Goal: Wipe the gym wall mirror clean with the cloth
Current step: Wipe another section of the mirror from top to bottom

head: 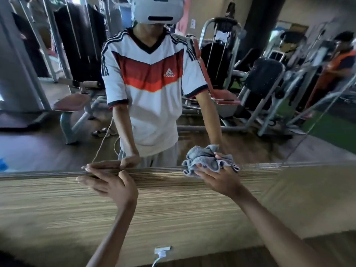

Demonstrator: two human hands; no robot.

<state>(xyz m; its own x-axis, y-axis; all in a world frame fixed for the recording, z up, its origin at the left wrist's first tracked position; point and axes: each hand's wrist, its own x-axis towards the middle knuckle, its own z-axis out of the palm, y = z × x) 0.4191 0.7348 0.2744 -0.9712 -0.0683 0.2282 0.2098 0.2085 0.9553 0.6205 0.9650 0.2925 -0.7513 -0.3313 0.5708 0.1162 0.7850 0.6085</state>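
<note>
Mirror point(250, 147) filled the upper view, reflecting gym machines and the person; glass looked hazy, no clear streaks discernible. Striped wood-grain panel point(173, 209) ran below it, meeting its bottom edge. Right hand point(217, 178) pressed the cloth point(204, 158) at the mirror's bottom edge, fingers clamped on it. Cloth was grey, bunched, crumpled folds. Left hand point(111, 184) rested at the same edge, fingers extended, loosely together, holding nothing.
</note>
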